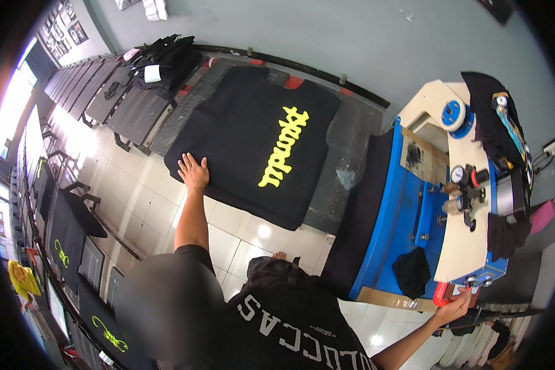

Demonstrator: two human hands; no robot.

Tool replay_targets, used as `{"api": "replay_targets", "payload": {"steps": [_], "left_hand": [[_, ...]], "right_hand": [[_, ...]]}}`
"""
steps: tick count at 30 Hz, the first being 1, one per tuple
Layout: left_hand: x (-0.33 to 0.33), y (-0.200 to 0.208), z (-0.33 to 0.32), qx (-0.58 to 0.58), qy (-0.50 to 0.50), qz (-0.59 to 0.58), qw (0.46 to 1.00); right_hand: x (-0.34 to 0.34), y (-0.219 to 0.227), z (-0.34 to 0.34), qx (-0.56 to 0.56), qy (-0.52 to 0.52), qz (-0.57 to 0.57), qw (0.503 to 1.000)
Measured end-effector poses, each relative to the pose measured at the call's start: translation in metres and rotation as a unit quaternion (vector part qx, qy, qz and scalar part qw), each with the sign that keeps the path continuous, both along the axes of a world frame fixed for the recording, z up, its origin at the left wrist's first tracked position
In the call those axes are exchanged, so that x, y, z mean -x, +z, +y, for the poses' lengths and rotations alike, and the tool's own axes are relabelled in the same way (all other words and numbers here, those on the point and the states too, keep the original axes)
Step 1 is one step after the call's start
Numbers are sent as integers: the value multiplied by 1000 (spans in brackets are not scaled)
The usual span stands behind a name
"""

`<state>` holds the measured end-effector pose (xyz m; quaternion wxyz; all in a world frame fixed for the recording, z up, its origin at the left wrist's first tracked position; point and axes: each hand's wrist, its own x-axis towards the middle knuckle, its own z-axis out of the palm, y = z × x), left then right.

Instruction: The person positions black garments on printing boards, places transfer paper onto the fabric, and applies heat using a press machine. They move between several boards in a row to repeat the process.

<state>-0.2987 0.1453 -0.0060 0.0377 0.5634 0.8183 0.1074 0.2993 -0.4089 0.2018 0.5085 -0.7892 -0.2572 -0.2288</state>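
Observation:
A black garment panel (234, 129) with bright yellow lettering lies spread over a dark flat board (339, 191). My left hand (194, 171) rests flat on the panel's near left corner, fingers spread. Off to the right stands a blue and cream press machine (462, 246) with a pressure gauge and a round blue knob on top. My right hand (455, 306) is closed at the red handle (441, 294) on the machine's near end. Part of that grip is hidden by the fingers.
Dark garments (166, 55) are heaped on the boards at the back left. A row of dark boards (129, 114) runs off to the left. More boards carry black pieces with yellow prints (108, 333) at lower left. A black cloth (411, 272) lies on the machine's blue base.

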Motion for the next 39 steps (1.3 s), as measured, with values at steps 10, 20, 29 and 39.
{"api": "replay_targets", "payload": {"steps": [10,20,29,39], "left_hand": [[-22,21,53,-99,-136,51,984],[-54,15,162,-81,-247,55,964],[-51,8,177,-46,-37,59,997],[-147,-16,43,-152,-256,60,953]], "right_hand": [[-16,-6,-14,1,16,3,1000],[4,13,-5,25,43,-3,999],[7,12,-12,54,43,44,997],[8,-6,-4,-72,4,-13,997]]}}
